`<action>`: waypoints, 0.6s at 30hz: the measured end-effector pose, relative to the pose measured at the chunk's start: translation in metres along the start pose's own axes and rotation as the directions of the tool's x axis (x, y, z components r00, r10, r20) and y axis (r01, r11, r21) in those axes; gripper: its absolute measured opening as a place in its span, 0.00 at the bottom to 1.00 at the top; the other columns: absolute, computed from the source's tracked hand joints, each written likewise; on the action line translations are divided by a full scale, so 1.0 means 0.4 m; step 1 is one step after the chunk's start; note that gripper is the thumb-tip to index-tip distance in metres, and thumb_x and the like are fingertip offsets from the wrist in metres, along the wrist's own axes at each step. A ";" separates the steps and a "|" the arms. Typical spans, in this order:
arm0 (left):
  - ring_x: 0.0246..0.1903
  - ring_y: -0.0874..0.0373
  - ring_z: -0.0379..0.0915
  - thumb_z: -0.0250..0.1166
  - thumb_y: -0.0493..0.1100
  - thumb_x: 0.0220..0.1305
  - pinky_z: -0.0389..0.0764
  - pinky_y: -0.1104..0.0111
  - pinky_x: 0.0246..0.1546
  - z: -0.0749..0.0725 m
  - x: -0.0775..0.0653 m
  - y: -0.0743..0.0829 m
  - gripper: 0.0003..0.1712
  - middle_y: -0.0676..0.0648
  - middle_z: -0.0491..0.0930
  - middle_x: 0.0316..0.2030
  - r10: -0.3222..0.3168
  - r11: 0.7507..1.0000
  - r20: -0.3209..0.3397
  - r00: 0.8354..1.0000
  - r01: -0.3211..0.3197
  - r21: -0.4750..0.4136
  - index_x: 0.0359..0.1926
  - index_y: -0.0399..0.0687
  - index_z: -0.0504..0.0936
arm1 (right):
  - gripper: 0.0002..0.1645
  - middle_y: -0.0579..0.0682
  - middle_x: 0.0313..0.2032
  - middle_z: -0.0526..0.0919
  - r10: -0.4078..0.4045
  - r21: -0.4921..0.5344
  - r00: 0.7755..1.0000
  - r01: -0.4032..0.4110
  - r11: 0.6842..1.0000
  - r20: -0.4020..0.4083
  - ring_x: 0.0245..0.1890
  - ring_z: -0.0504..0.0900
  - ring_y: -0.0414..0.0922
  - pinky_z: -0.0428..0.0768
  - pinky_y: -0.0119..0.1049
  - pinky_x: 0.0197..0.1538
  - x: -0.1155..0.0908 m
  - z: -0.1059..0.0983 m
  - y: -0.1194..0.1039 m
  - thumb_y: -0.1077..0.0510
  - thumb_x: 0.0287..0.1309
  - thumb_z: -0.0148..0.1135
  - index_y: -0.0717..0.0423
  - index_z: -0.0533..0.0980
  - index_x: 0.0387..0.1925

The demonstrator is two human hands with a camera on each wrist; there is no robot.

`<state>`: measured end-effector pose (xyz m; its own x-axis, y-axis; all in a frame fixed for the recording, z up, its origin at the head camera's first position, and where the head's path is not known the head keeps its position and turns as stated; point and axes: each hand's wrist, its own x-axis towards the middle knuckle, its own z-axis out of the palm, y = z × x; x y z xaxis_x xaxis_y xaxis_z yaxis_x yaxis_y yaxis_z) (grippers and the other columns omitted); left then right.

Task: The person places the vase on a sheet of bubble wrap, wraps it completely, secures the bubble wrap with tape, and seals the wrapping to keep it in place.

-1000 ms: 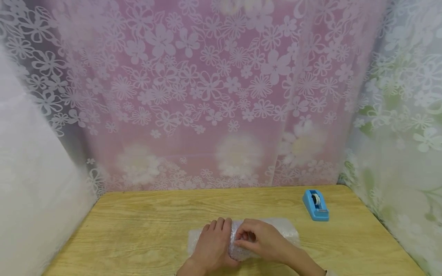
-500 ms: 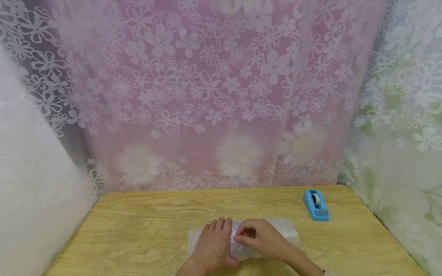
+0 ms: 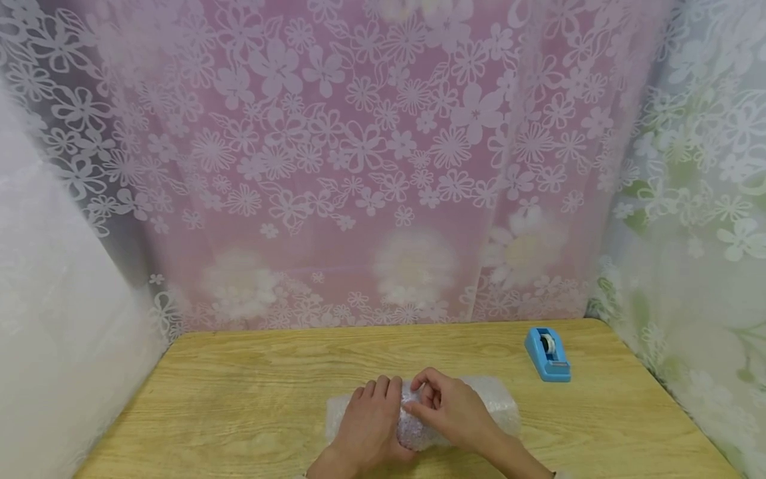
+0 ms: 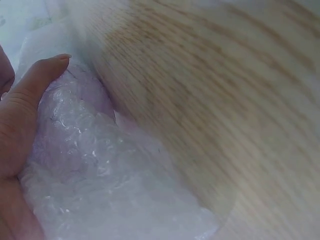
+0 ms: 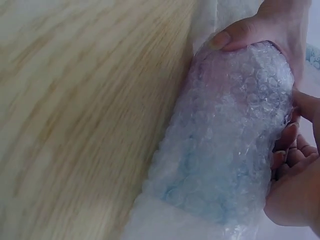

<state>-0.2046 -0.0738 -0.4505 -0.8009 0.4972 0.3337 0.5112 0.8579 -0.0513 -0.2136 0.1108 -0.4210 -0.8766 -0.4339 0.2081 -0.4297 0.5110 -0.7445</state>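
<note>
A bubble-wrapped bundle [image 3: 413, 431] lies crosswise near the front of the table, its clear wrap sticking out past both hands. Pinkish and bluish tints show through the bubble wrap [image 5: 215, 125] in the right wrist view; what is inside is hidden. My left hand [image 3: 372, 422] grips the bundle left of its middle, thumb on the near side and fingers over the top. Just to the right, my right hand [image 3: 457, 409] has its fingers curled and its thumb and fingertips at the top of the wrap, pinching there.
A blue tape dispenser [image 3: 556, 371] with a roll of tape stands at the back right of the wooden table [image 3: 251, 372]. Flower-patterned curtains [image 3: 359, 166] hang behind and at the right; a white sheet [image 3: 54, 299] hangs at the left.
My right hand has shifted slightly; its index finger has lifted and spread from the thumb. My left hand and the bundle have stayed in place.
</note>
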 end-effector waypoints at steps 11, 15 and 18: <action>0.32 0.57 0.70 0.70 0.77 0.30 0.76 0.65 0.33 0.003 0.004 0.000 0.52 0.50 0.71 0.35 0.010 1.000 -0.037 0.999 -0.009 0.019 0.47 0.45 0.68 | 0.13 0.36 0.20 0.66 -0.066 -0.100 0.996 0.060 0.993 -0.058 0.16 0.62 0.33 0.64 0.29 0.21 0.006 0.017 0.017 0.41 0.63 0.56 0.43 0.72 0.40; 0.31 0.57 0.69 0.70 0.77 0.30 0.75 0.65 0.33 0.000 0.005 0.001 0.51 0.50 0.70 0.34 0.004 1.000 -0.028 1.000 -0.004 0.009 0.47 0.45 0.68 | 0.12 0.36 0.19 0.65 -0.079 -0.098 0.996 0.074 0.992 -0.048 0.15 0.60 0.33 0.63 0.29 0.20 0.007 0.016 0.016 0.42 0.64 0.56 0.43 0.72 0.40; 0.31 0.58 0.68 0.70 0.77 0.30 0.74 0.66 0.32 0.000 0.007 0.001 0.51 0.51 0.69 0.34 0.002 1.000 -0.031 1.000 -0.002 0.000 0.47 0.45 0.68 | 0.13 0.38 0.19 0.66 -0.069 -0.066 0.997 0.068 0.996 -0.025 0.15 0.61 0.33 0.64 0.29 0.21 0.007 0.012 0.017 0.41 0.64 0.56 0.43 0.72 0.40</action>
<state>-0.2064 -0.0720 -0.4497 -0.7900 0.4944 0.3625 0.5126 0.8571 -0.0519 -0.2179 0.1095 -0.4283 -0.8497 -0.4499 0.2747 -0.5013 0.5285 -0.6851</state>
